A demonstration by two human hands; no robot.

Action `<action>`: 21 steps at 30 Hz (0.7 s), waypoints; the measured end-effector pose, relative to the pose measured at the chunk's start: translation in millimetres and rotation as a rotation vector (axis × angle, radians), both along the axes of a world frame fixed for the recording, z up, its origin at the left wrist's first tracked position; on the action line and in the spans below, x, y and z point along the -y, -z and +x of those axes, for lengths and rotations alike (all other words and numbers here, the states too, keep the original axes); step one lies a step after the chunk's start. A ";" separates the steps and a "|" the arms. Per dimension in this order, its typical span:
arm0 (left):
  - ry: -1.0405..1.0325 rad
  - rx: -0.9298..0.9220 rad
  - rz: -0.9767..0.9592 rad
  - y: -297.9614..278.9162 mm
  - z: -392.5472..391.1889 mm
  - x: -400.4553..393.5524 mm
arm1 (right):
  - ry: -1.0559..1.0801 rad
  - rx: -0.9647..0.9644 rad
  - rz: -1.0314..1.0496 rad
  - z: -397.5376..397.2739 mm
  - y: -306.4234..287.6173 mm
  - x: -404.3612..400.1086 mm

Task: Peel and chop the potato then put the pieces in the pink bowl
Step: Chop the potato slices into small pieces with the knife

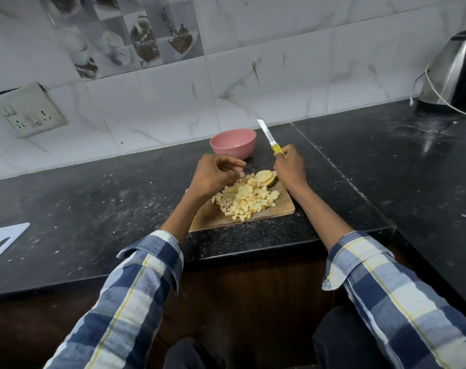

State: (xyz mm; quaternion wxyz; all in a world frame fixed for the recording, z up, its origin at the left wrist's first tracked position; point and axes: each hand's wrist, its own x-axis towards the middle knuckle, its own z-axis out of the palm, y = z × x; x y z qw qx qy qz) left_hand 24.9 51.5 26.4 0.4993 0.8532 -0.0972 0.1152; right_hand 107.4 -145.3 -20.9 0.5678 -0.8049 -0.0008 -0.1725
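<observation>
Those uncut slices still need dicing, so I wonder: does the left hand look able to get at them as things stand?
Probably yes. The left hand hovers over the diced pile, with the potato slices just beyond its fingertips and nothing between. The right hand with the knife sits close beside them.

Cutting board [277,210] sits at frame centre on the counter [93,209], near its front edge. Potato pieces [246,199] heaped on the board; uncut slices [265,177] at the board's upper right. Bowl [233,143] behind the board, by the wall. Kettle [454,75] at far upper right. Wall socket [26,111] upper left. Flat board [2,239] at left edge.
</observation>
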 end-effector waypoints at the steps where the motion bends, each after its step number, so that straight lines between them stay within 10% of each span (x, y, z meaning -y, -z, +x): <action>1: 0.008 0.020 0.025 -1.4 1.9 4.2 | 0.003 -0.001 0.000 0.2 0.1 0.2; 6: -0.028 0.180 0.223 -5.0 15.7 28.2 | -0.003 -0.004 0.017 1.6 0.9 0.7; 12: 0.048 -0.148 0.586 -3.1 51.3 42.9 | 0.002 0.004 0.005 2.8 1.2 1.1; 21: 0.102 -0.158 0.406 0.7 64.2 41.4 | -0.004 -0.003 -0.025 4.1 1.7 1.4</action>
